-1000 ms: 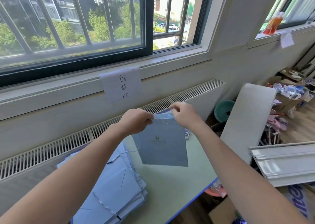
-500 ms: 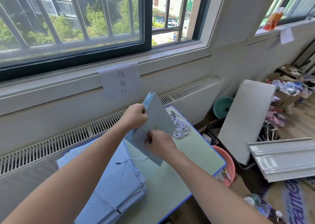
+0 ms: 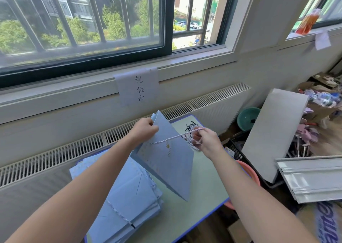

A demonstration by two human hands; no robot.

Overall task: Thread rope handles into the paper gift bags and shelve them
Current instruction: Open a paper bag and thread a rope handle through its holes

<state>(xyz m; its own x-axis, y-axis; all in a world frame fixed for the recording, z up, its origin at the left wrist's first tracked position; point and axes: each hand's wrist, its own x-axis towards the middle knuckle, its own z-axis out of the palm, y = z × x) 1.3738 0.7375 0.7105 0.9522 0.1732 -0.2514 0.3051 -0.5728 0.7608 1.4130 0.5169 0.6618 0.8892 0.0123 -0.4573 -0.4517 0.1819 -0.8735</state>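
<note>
A flat light-blue paper gift bag [image 3: 166, 159] hangs tilted above the small green table [image 3: 201, 202]. My left hand [image 3: 145, 129] pinches its top edge. A white twisted rope [image 3: 174, 137] runs taut from a hole in the bag's face to my right hand [image 3: 205, 141], which grips it to the right of the bag. Behind my right hand lies a loose bundle of white ropes with black tips [image 3: 190, 127] on the table's far corner. A stack of flat blue bags [image 3: 122, 196], one with a rope handle, lies on the table's left.
A radiator grille [image 3: 74, 150] and window sill run behind the table, with a paper sign [image 3: 138, 87] taped above. Right of the table stand a white board [image 3: 273, 133], a green basin [image 3: 248, 117], a pink basin [image 3: 249, 176], a white moulding [image 3: 312, 178] and floor clutter.
My right hand has moved from the bag's lower face out to the right, drawing a rope taut from the bag. The bag stays tilted in my left hand.
</note>
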